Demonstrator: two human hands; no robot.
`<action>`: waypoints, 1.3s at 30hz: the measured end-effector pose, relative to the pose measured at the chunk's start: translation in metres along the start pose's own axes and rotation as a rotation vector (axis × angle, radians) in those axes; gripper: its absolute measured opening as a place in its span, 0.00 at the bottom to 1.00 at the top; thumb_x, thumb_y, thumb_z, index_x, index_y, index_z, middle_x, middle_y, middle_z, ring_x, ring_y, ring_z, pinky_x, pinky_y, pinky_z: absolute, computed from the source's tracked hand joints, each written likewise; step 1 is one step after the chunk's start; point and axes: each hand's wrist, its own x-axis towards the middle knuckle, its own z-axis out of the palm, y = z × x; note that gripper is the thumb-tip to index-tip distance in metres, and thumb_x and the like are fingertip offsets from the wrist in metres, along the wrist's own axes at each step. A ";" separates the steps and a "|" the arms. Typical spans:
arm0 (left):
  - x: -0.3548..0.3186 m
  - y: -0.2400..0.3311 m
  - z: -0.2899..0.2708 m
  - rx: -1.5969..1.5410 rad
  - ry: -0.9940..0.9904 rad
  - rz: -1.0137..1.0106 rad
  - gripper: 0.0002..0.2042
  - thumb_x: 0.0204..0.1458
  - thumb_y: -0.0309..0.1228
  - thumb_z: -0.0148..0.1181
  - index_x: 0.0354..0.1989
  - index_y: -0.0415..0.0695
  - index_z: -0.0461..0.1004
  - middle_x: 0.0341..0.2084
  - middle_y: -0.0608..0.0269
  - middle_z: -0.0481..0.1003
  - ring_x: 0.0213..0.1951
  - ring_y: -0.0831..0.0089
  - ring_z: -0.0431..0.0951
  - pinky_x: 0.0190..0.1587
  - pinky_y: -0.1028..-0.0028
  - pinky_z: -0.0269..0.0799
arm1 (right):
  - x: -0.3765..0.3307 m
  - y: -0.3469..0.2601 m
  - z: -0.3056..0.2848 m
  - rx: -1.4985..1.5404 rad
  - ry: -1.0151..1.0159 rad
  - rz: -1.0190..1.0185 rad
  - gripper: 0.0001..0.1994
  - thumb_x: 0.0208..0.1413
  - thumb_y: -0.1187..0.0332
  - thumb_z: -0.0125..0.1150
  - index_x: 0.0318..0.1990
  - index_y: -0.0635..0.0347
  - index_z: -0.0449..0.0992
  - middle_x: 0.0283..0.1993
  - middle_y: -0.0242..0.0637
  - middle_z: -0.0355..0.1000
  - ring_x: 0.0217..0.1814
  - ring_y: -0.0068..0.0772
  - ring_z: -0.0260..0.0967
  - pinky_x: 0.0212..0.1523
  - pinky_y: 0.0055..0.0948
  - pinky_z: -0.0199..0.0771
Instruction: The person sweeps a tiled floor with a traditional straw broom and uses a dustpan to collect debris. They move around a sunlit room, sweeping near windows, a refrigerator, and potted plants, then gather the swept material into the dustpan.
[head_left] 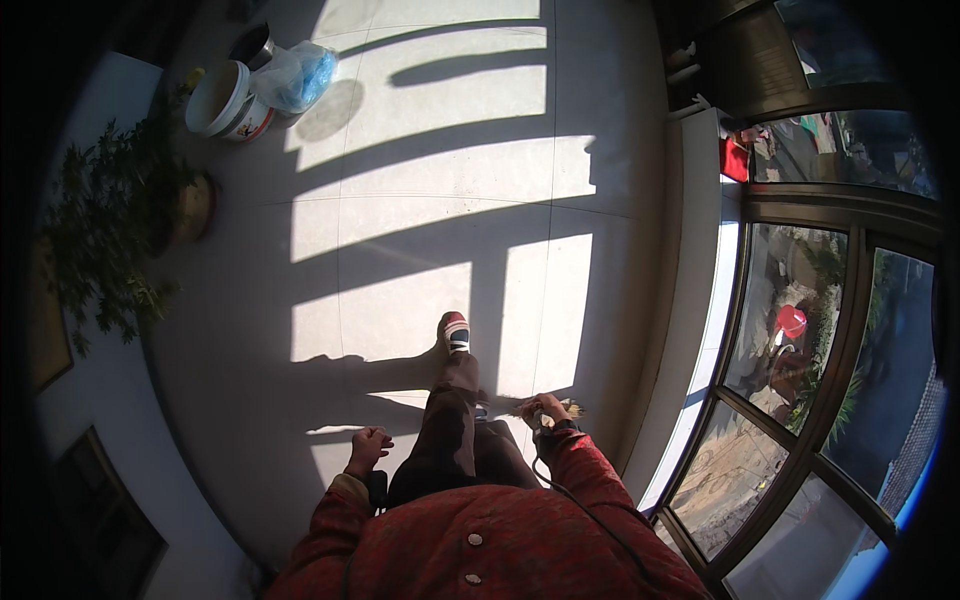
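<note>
My right hand (543, 406) is wrapped round a straw-coloured bristly bundle (575, 409), which looks like a small straw brush. Its bristles stick out past the hand; the rest of it lies hidden under my fingers. At my left side hangs my left hand (370, 446), its fingers curled in with nothing visible in them. Both sleeves are red, and a dark cable runs from my right wrist along the arm. One foot in a red, white and dark shoe (456, 333) is stepped forward on the pale tiled floor (400, 225).
Far left stand a white bucket (217, 98), a dark pot (252, 46) and a clear plastic bag with blue contents (300, 78). A potted leafy plant (110, 220) is by the left wall. Framed windows (790, 320) and a ledge (700, 270) line the right, with a red item (734, 158) there.
</note>
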 end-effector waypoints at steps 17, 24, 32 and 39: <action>-0.009 0.079 0.014 -0.339 0.114 -0.136 0.13 0.58 0.38 0.50 0.42 0.40 0.70 0.29 0.60 0.76 0.31 0.70 0.79 0.28 0.73 0.74 | -0.020 0.016 0.381 -0.816 -0.598 -0.471 0.05 0.51 0.75 0.53 0.28 0.59 0.63 0.23 0.33 0.63 0.19 0.25 0.59 0.20 0.22 0.63; -0.009 0.099 0.014 -0.321 0.226 -0.078 0.12 0.57 0.37 0.52 0.41 0.41 0.70 0.32 0.59 0.76 0.33 0.67 0.80 0.32 0.68 0.76 | -0.179 -0.109 0.317 -0.755 -0.181 -0.391 0.03 0.56 0.73 0.50 0.34 0.60 0.64 0.23 0.27 0.59 0.18 0.17 0.56 0.14 0.19 0.57; -0.016 0.133 0.094 -0.415 0.375 0.099 0.10 0.53 0.37 0.54 0.37 0.44 0.70 0.26 0.59 0.74 0.31 0.63 0.79 0.28 0.66 0.74 | -0.138 -0.289 0.296 -1.029 0.283 -0.490 0.06 0.54 0.72 0.46 0.27 0.60 0.67 0.16 0.37 0.63 0.13 0.31 0.61 0.13 0.30 0.62; -0.044 0.229 0.267 -0.744 0.324 -0.190 0.11 0.56 0.33 0.50 0.36 0.36 0.72 0.27 0.57 0.77 0.28 0.68 0.80 0.26 0.70 0.77 | -0.029 -0.302 0.371 -1.224 -0.126 -0.405 0.09 0.52 0.72 0.43 0.21 0.58 0.66 0.14 0.33 0.59 0.12 0.29 0.57 0.13 0.32 0.55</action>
